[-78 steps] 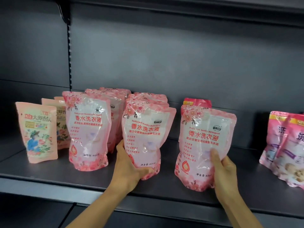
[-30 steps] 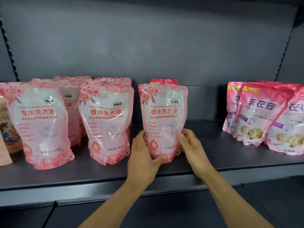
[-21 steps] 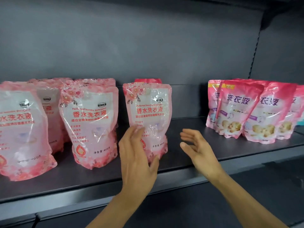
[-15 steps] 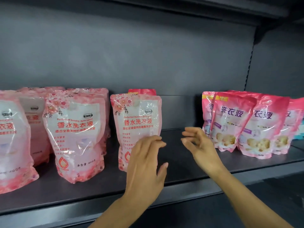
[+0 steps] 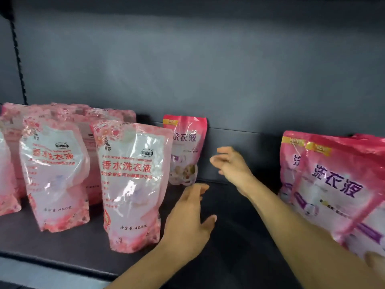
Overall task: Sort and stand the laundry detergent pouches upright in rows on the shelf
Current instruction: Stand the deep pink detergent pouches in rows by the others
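Both hands, the left hand (image 5: 187,222) and right hand (image 5: 232,165), hover released near the dark pink pouch (image 5: 186,149) at the shelf (image 5: 239,236) back; earlier they grasped the front floral pouch (image 5: 131,184).

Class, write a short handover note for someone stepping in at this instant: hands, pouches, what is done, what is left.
Left hand: open, holding nothing, beside the front pale pink pouch.
Right hand: open, reaching toward the lone dark pink pouch at the shelf's back.
Done: pale pink pouches stand upright in rows on the left.
Left: that lone pouch likely belongs with the dark pink group on the right.
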The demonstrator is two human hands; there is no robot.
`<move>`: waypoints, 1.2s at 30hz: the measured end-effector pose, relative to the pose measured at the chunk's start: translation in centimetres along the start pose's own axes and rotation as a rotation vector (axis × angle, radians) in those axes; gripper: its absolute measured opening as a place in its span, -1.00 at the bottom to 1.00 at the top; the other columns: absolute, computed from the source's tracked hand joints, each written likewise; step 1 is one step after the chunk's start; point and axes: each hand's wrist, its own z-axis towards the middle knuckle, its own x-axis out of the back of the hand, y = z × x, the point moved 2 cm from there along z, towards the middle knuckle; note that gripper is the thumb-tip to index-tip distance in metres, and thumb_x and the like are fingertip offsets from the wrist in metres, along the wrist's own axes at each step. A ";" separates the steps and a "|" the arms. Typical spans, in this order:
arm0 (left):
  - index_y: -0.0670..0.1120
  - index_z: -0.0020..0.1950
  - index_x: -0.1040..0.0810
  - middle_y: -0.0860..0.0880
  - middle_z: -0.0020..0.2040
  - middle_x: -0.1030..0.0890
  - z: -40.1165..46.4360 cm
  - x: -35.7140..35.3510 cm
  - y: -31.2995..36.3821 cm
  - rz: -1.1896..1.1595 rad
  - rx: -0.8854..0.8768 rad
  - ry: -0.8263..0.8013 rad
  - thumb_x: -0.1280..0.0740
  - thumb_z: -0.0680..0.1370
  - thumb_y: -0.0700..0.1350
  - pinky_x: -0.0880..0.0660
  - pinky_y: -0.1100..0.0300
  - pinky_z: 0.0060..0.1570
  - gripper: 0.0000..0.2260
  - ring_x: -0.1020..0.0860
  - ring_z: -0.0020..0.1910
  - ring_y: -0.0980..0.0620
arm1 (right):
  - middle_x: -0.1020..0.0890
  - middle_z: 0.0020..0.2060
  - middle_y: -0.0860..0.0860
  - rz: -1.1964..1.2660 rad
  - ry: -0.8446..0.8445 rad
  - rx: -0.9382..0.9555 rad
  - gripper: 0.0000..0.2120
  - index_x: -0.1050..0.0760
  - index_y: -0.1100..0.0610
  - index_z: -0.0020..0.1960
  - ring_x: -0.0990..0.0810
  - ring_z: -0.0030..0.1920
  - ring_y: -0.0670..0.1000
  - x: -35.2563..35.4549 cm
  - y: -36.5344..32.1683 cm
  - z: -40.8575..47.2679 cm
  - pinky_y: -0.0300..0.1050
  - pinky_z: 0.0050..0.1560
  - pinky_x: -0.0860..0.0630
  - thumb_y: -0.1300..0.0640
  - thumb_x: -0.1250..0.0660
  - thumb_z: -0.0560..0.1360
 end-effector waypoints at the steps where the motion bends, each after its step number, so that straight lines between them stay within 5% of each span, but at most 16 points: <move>1: 0.10 0.36 -0.25 0.21 0.30 -0.34 0.3 -0.4 -0.2 0.014 0.024 0.012 -0.38 0.50 -0.05 -0.37 0.25 0.27 -0.51 -0.37 0.26 0.27 | -0.57 0.11 -0.04 0.022 -0.028 -0.023 -0.57 -0.36 0.09 0.32 -0.53 0.18 0.00 -0.6 0.3 1.3 0.02 0.28 -0.44 0.07 -0.36 0.49; 6: 0.13 0.35 -0.22 0.25 0.29 -0.30 1.5 -1.2 -0.8 0.080 0.100 0.061 -0.39 0.47 -0.05 -0.43 0.16 0.22 -0.47 -0.38 0.25 0.29 | -0.57 0.17 0.06 0.200 -0.025 -0.046 -0.51 -0.35 0.17 0.34 -0.53 0.08 -0.02 -3.6 0.7 6.2 -0.16 0.09 -0.46 0.08 -0.40 0.47; 11: 0.12 0.35 -0.20 0.25 0.28 -0.28 2.3 -1.8 -1.5 0.121 0.136 0.067 -0.38 0.47 -0.04 -0.44 0.16 0.21 -0.47 -0.37 0.27 0.24 | -0.63 -0.04 0.07 0.319 0.015 -0.034 -0.91 -0.53 0.15 -0.01 -0.55 -0.08 -0.02 -5.4 1.1 8.4 -0.13 -0.06 -0.49 0.15 -0.33 0.52; 18: 0.06 0.34 -0.21 0.12 0.29 -0.29 3.6 -2.4 -2.2 0.143 0.217 0.060 -0.38 0.47 -0.02 -0.47 0.09 0.19 -0.48 -0.40 0.28 0.11 | -0.66 -0.19 0.23 0.253 0.253 -0.004 -0.84 -0.50 0.28 -0.18 -0.46 -0.26 -0.04 -4.1 3.1 9.4 0.06 -0.14 -0.58 0.17 -0.30 0.46; 22: 0.05 0.40 -0.15 0.07 0.34 -0.24 5.2 -3.5 -2.3 0.091 0.286 0.050 -0.40 0.47 -0.04 -0.49 0.08 0.14 -0.40 -0.40 0.28 0.04 | -0.52 -0.37 0.06 0.231 0.321 0.026 -0.79 -0.43 0.29 -0.24 -0.39 -0.30 -0.03 -1.3 4.3 9.0 0.00 -0.25 -0.47 0.16 -0.30 0.46; 27: -0.05 0.43 -0.09 -0.03 0.36 -0.23 8.1 -5.7 -3.2 -0.130 0.418 0.051 -0.47 0.42 -0.08 -0.40 0.14 0.21 -0.27 -0.36 0.33 -0.03 | -0.50 -0.32 0.08 0.300 0.329 0.023 -0.81 -0.42 0.37 -0.22 -0.38 -0.25 -0.01 1.7 5.0 7.5 -0.10 -0.20 -0.37 0.26 -0.27 0.51; 30: -0.05 0.40 -0.08 -0.05 0.29 -0.26 9.9 -7.4 -3.9 -0.195 0.472 0.044 -0.53 0.34 -0.03 -0.45 0.06 0.23 -0.19 -0.40 0.27 -0.07 | -0.57 -0.30 0.01 0.301 0.274 0.007 -0.86 -0.47 0.22 -0.20 -0.49 -0.24 -0.04 2.0 4.9 6.6 -0.11 -0.15 -0.47 0.33 -0.24 0.52; 36: -0.11 0.45 0.03 -0.15 0.32 -0.25 12.4 -9.6 -4.0 -0.032 0.508 0.105 -0.52 0.31 0.10 -0.38 -0.04 0.27 -0.05 -0.35 0.30 -0.15 | -0.67 -0.19 0.07 0.229 0.256 -0.056 -0.80 -0.47 0.05 -0.26 -0.65 -0.11 0.10 1.6 5.2 7.1 0.08 -0.02 -0.60 0.31 -0.33 0.45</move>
